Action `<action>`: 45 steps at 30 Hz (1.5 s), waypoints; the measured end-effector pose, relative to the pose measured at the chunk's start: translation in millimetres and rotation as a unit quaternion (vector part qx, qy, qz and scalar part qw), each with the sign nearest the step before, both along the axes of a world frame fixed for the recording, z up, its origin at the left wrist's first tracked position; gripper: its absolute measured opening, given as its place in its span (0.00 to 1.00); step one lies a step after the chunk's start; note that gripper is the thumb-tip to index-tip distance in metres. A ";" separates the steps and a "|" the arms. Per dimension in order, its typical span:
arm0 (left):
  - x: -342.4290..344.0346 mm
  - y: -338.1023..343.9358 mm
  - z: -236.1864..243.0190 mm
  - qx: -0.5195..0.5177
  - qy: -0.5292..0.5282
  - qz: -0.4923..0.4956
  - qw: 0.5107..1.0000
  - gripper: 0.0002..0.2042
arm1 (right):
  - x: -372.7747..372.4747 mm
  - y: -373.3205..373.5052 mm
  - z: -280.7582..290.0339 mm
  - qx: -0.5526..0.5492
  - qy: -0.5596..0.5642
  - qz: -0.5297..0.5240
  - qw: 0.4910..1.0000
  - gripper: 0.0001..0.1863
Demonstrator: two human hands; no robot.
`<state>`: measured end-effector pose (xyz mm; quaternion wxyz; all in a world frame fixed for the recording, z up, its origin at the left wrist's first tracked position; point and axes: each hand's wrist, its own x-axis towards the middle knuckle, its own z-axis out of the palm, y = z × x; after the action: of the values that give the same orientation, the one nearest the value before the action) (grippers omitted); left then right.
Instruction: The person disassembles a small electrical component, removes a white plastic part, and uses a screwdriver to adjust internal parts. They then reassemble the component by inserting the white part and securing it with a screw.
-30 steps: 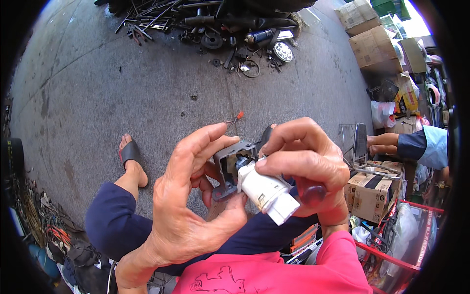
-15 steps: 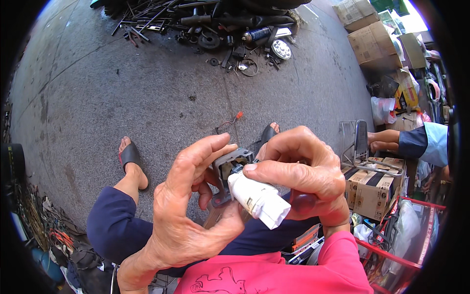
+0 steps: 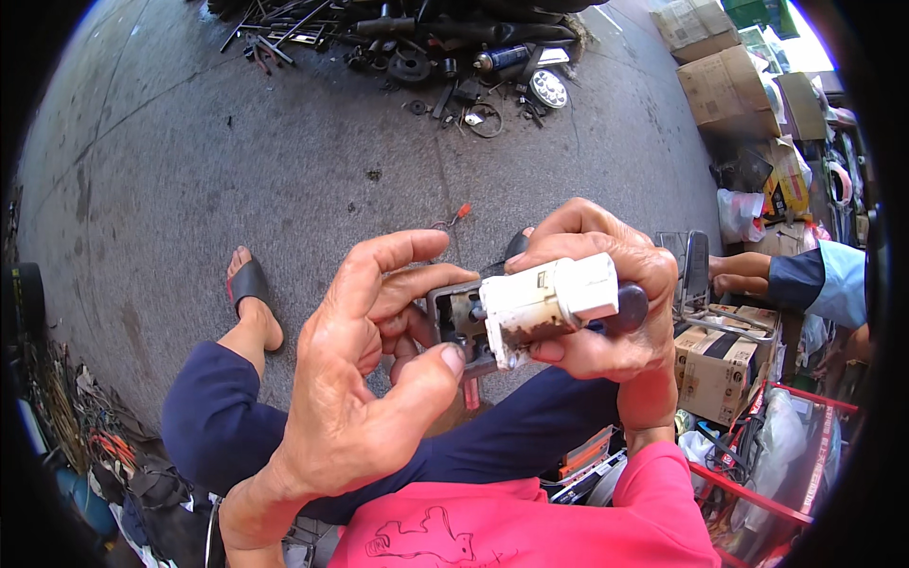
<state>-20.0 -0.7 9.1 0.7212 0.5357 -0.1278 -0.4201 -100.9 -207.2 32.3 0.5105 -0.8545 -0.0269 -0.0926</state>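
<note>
Since 0.5 s ago we have turned the white plug-shaped part [image 3: 544, 301] from slanting down-right to lying nearly level, its long axis running left to right, square end toward the right edge. At centre-left our left hand [image 3: 365, 398] pinches the grey metal housing [image 3: 454, 322] between thumb and fingers. Just right of it, our right hand [image 3: 606, 303] is closed around the white part and a dark handle [image 3: 630, 308]. Both hands meet at frame centre. At upper right stand brown cardboard boxes [image 3: 724, 85]; at lower right sits 1 more carton [image 3: 715, 364].
</note>
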 end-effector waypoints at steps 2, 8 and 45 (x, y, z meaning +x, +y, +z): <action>1.3 0.5 2.5 0.017 0.008 -0.020 1.000 0.28 | 0.3 3.2 -2.2 -0.010 0.005 -0.012 1.000 0.25; 3.5 -6.1 -1.9 0.035 0.068 0.019 0.997 0.22 | 4.9 6.2 -6.0 -0.013 0.022 -0.019 0.999 0.26; 8.7 -6.2 -1.6 -0.024 0.158 0.014 0.987 0.12 | 12.8 9.4 10.5 0.227 0.238 -0.081 0.941 0.20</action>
<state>-11.3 -6.9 7.6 0.7508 0.4472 -0.0148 -0.4858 -88.1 -197.8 42.8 0.6732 -0.7123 0.1862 0.0685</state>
